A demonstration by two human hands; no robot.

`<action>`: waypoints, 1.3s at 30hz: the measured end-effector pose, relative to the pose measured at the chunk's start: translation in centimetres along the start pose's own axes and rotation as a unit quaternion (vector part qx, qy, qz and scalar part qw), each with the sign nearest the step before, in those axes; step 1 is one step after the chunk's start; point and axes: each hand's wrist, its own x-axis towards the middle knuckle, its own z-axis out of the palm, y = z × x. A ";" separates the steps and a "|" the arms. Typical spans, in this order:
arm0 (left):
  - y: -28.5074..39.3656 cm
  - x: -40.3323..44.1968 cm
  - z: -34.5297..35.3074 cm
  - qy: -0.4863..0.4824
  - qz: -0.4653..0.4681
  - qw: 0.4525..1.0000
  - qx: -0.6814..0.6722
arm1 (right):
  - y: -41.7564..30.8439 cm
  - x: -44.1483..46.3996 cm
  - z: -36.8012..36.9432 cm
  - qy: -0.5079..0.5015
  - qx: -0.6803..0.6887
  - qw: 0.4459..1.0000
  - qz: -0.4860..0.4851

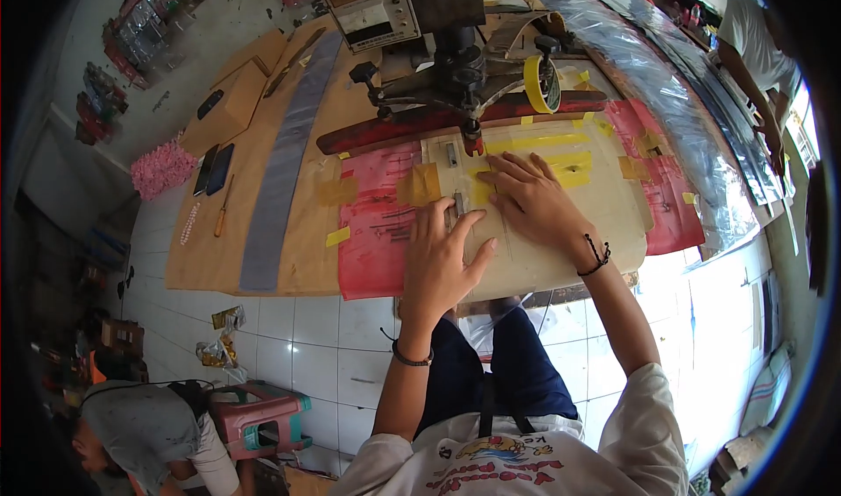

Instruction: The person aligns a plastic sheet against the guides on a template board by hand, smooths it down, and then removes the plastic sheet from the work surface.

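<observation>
My left hand (441,258) rests at the left side of a beige sheet (543,249), thumb and fingers apart. Its fingertips are beside a small grey metal strip (458,203); whether they touch it I cannot tell. A second small strip (451,154) lies farther up the sheet. My right hand (536,200) lies flat on the sheet, fingertips by yellow tape (569,170). Red sheeting (372,264) shows under the beige sheet at the left. Just above my right fingertips hangs the red tip (473,141) of a black machine head (460,67).
A red bar (377,135) crosses behind my hands, with a yellow tape roll (541,84) on the machine. A control box (368,10) stands behind. At left are a grey strip (285,172), phones (219,168) and a screwdriver (220,218). Two other people are nearby.
</observation>
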 end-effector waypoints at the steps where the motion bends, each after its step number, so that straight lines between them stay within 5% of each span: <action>1: 0.0 0.0 0.0 0.000 -0.001 1.000 0.001 | -0.1 0.0 0.0 0.001 0.001 1.000 -0.001; 39: 0.3 0.2 0.0 -0.005 -0.006 1.000 0.013 | 0.0 -0.2 0.0 0.012 0.006 1.000 -0.007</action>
